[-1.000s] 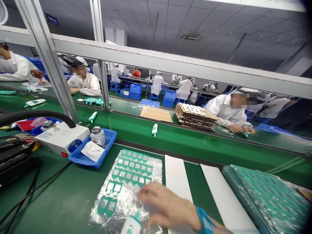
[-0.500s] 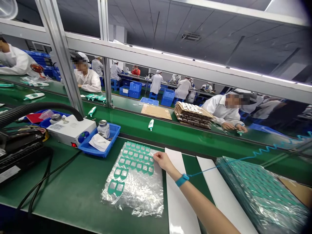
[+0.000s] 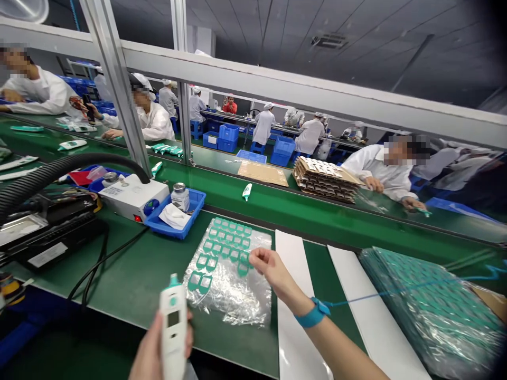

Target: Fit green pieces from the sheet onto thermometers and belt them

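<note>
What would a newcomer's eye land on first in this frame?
Low in the middle, the left hand holds up a white handheld device with a teal tip. Right of it, the right hand pinches a teal frame over a crinkled clear sheet on the green bench. A wrapped stack of teal sheets lies far right.

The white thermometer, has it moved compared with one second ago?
Yes. The thermometer was at the near edge of the plastic sheet; now the left hand holds it left of the sheet.
</note>
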Action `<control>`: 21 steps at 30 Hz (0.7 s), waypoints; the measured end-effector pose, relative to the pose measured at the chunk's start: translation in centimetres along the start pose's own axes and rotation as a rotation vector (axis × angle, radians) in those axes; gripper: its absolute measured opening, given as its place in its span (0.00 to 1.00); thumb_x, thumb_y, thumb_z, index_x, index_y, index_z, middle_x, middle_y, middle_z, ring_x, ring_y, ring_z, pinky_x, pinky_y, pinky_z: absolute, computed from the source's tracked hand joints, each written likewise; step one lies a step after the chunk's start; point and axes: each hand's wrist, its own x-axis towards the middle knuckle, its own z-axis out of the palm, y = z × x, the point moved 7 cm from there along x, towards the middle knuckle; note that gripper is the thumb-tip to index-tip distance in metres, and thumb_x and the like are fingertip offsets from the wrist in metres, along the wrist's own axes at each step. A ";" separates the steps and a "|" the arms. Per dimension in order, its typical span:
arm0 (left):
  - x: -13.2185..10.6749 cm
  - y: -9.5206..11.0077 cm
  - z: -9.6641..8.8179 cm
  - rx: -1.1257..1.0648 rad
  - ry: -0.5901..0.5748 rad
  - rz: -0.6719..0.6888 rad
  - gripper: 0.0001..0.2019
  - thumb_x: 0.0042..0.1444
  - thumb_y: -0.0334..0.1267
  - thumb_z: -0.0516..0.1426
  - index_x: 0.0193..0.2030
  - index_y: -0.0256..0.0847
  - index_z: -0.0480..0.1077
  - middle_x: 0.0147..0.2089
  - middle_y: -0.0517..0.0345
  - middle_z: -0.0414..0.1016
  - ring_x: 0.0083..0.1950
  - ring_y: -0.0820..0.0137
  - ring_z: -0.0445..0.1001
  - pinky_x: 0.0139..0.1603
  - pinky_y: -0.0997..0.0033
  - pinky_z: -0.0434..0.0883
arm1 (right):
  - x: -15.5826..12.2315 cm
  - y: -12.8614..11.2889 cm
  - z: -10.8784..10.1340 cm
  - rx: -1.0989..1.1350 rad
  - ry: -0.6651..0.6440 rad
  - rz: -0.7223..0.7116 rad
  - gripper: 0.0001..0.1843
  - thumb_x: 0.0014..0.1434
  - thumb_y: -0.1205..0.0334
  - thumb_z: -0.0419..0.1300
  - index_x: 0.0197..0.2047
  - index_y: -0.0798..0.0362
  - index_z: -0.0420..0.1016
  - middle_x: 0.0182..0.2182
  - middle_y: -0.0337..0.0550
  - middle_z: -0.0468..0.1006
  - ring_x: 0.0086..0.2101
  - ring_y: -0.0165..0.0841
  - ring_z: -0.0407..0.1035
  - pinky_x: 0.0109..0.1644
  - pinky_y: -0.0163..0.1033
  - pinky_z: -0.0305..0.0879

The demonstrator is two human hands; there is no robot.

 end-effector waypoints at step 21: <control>-0.8 -4.2 8.6 0.145 -0.204 -0.112 0.24 0.57 0.60 0.50 0.26 0.40 0.67 0.19 0.58 0.68 0.23 0.70 0.63 0.27 0.72 0.63 | -6.7 -0.7 5.8 0.105 -0.205 0.054 0.13 0.54 0.54 0.64 0.29 0.56 0.69 0.22 0.36 0.68 0.24 0.28 0.63 0.29 0.35 0.60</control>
